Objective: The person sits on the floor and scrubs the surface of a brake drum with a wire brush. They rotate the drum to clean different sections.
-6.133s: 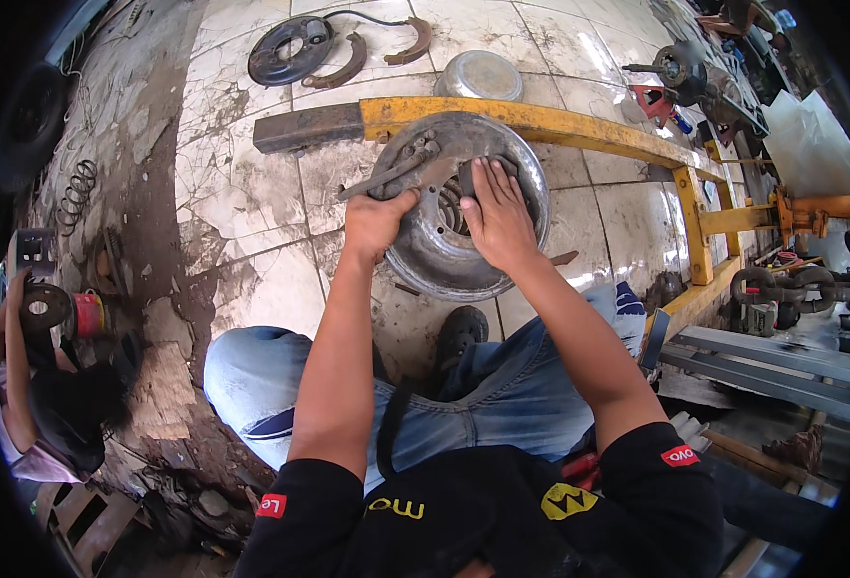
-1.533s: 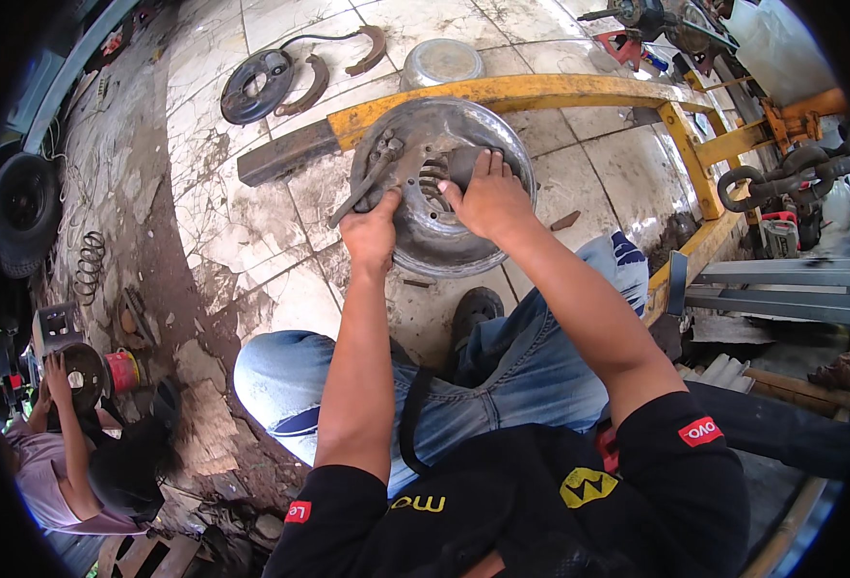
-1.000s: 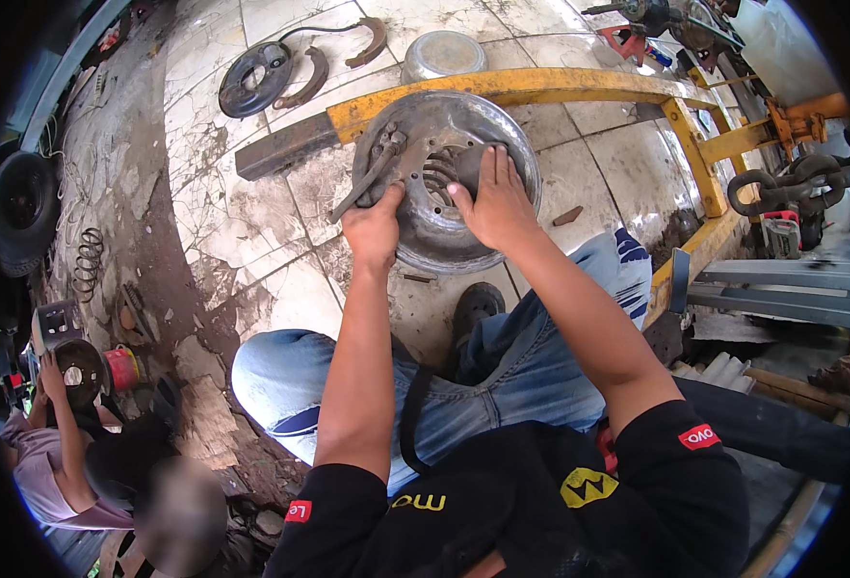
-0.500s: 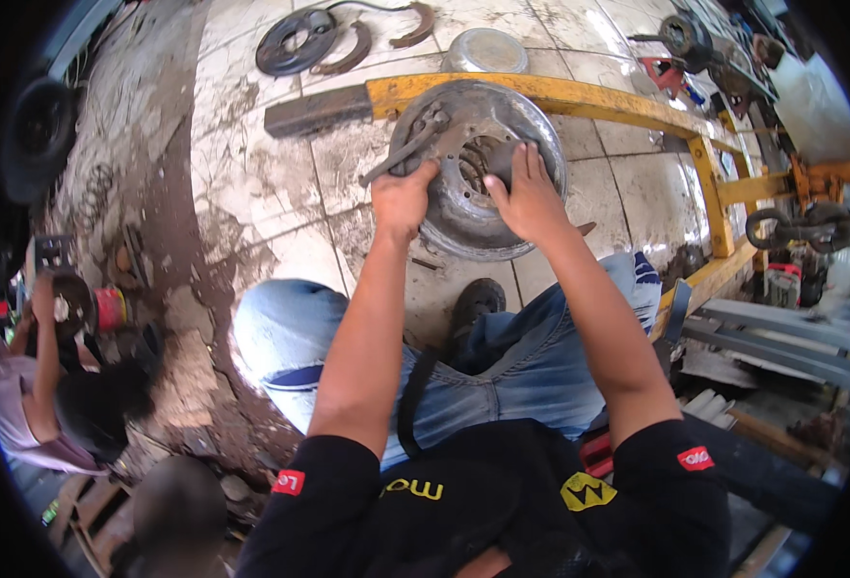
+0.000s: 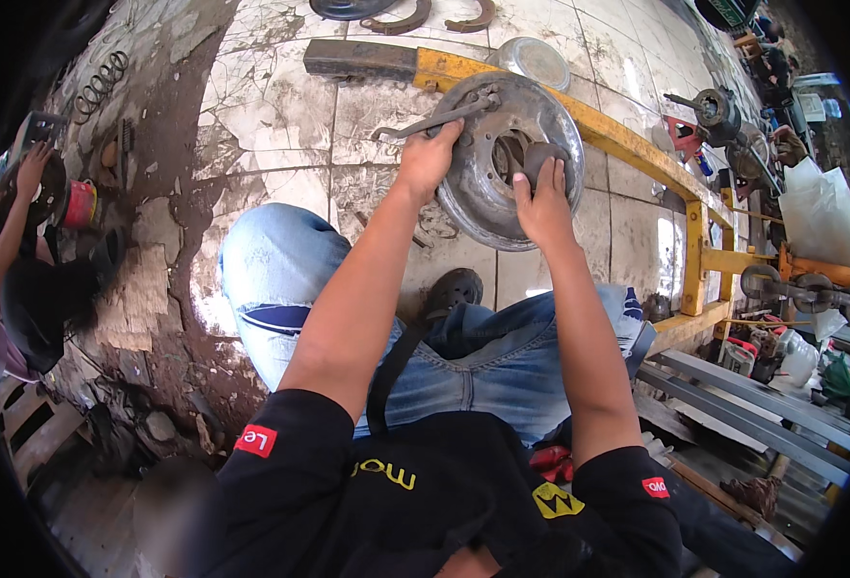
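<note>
A round grey metal plate (image 5: 558, 123) with a holed centre stands tilted on the tiled floor against a yellow steel frame (image 5: 637, 144). My left hand (image 5: 428, 154) is closed around the handle of a long metal tool (image 5: 423, 122) that reaches across the plate's upper left rim. My right hand (image 5: 543, 197) lies on the plate's lower middle, with its fingers pressing a dark part (image 5: 540, 154) near the central hole. My knees in blue jeans sit just below the plate.
Another person (image 5: 15, 279) crouches at the left beside a red-bodied tool (image 5: 80, 204). Curved brake shoes (image 5: 415, 14) and a round metal lid (image 5: 536, 60) lie beyond the frame. Grey metal bars (image 5: 752, 414) and machine parts (image 5: 723, 116) crowd the right side.
Both hands stay on the plate and the tool. The plate now sits higher and more to the right in view as my head has shifted; the right fingers have moved toward the central hole.
</note>
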Demonstrator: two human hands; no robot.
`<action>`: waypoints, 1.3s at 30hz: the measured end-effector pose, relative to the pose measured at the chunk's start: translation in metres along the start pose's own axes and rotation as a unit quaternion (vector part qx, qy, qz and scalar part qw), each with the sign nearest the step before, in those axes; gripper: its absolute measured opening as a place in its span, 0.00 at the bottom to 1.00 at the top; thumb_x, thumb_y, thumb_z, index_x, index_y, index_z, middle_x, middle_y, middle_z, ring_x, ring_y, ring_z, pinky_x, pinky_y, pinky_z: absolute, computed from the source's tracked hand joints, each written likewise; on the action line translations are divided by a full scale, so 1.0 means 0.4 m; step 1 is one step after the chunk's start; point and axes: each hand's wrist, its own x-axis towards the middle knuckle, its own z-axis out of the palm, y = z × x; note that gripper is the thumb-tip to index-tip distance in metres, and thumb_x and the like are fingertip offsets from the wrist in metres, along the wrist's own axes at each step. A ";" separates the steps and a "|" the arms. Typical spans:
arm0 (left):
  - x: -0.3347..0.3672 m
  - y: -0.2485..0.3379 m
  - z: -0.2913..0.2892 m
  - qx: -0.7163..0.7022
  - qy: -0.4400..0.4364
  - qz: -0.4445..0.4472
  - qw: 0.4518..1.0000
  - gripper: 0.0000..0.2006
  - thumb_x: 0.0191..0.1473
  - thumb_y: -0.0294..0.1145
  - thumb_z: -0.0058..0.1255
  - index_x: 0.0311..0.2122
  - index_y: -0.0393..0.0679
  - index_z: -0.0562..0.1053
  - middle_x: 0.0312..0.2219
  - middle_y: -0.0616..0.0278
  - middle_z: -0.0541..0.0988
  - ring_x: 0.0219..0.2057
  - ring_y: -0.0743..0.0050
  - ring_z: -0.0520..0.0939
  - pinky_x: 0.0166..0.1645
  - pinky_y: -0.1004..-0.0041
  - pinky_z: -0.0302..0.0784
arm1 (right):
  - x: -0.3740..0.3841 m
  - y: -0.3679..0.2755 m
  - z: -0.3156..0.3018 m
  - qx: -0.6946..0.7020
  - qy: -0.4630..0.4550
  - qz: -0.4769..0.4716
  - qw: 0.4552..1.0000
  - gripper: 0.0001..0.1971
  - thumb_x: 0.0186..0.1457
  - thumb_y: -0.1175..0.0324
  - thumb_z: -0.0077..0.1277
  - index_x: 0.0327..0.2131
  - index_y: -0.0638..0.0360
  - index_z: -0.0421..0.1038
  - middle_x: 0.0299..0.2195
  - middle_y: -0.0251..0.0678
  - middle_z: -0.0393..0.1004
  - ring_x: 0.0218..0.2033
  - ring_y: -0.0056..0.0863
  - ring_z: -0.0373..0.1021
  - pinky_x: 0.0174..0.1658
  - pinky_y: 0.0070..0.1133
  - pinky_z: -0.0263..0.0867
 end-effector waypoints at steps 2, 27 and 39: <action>-0.015 -0.005 0.008 -0.017 0.012 -0.002 1.000 0.32 0.55 0.46 0.56 0.51 0.22 0.68 0.46 0.43 0.76 0.44 0.60 0.79 0.49 0.67 0.75 | 0.018 -0.004 -0.012 0.019 0.008 0.022 1.000 0.36 0.63 0.50 0.41 0.63 0.74 0.51 0.64 0.65 0.48 0.65 0.59 0.49 0.66 0.37 0.50; -0.044 -0.071 -0.085 -0.125 -0.158 -0.112 0.973 0.18 0.57 0.32 0.47 0.50 0.33 0.70 0.44 0.51 0.78 0.47 0.55 0.79 0.57 0.58 0.71 | 0.039 0.091 -0.210 0.210 0.233 0.045 0.949 0.21 0.66 0.52 0.39 0.48 0.57 0.74 0.39 0.52 0.78 0.41 0.52 0.74 0.44 0.34 0.69; -0.060 0.047 0.015 -0.133 -0.078 0.036 0.987 0.06 0.44 0.26 0.43 0.29 0.37 0.71 0.29 0.53 0.75 0.32 0.58 0.79 0.45 0.60 0.77 | 0.019 0.273 -0.252 0.178 0.252 0.202 0.930 0.24 0.64 0.51 0.39 0.41 0.63 0.76 0.36 0.53 0.78 0.41 0.52 0.74 0.45 0.35 0.68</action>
